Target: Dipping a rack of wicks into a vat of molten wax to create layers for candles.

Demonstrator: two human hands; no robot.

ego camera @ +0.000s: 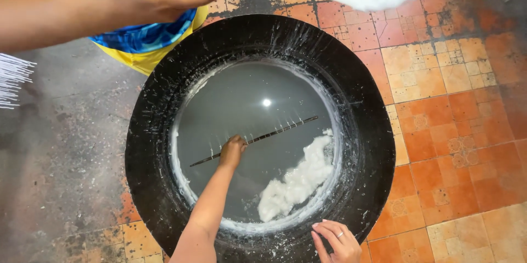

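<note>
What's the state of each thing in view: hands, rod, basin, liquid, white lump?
left hand: closed on the thin rod, over the liquid
right hand: resting open on the basin rim
thin rod: level, across the liquid
black basin: filled, rim white-splashed
grey liquid: calm, reflective
white lump: floating at the right wall

Both forearms are bare, with no sleeves in view. The right hand (pixel 336 239), by the near rim of the wide round black basin (pixel 373 147), wears a thin pale ring on one finger. The left hand (pixel 233 150) wears nothing.
</note>
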